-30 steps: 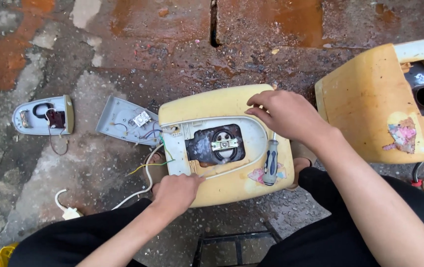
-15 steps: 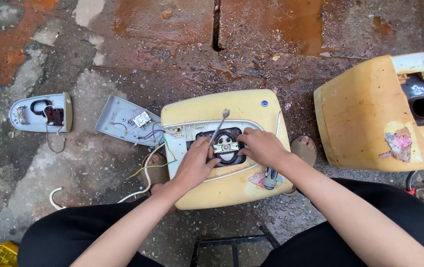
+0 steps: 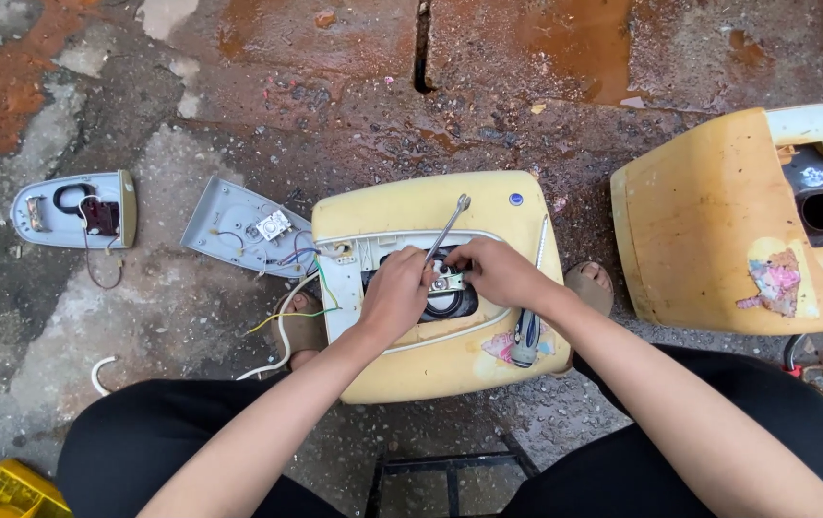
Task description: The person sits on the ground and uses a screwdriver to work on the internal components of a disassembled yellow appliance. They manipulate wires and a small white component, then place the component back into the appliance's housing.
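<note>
Yellow plastic housing (image 3: pixel 430 206), rounded, smooth, scuffed, lies flat on wet rough concrete ground (image 3: pixel 334 86) at frame centre. A pale inset panel holds a dark round opening with a metal part (image 3: pixel 448 284) inside.

Left hand (image 3: pixel 394 293) fingers closed around the lower end of a slim steel wrench (image 3: pixel 450 223); the shaft slants up toward 1 o'clock, its ring end over the yellow top. Right hand (image 3: pixel 498 273) fingertips pinched together on the metal part, touching the left hand. The part sits directly under both grips, inside the opening.

Screwdriver (image 3: pixel 529 317), thin shaft and dark handle, rests on the housing at 3 o'clock of the opening, just beside the right wrist. Thin coloured wires (image 3: pixel 286 315) trail out at 9 o'clock.

Grey plastic cover (image 3: pixel 238 225) with a small circuit piece at 10 o'clock, just beside the housing. Smaller grey cover (image 3: pixel 71 209) farther off at 9 o'clock. Second yellow housing (image 3: pixel 709 221) at 3 o'clock, well apart. Yellow crate (image 3: pixel 3 489) corner at 7 o'clock.
</note>
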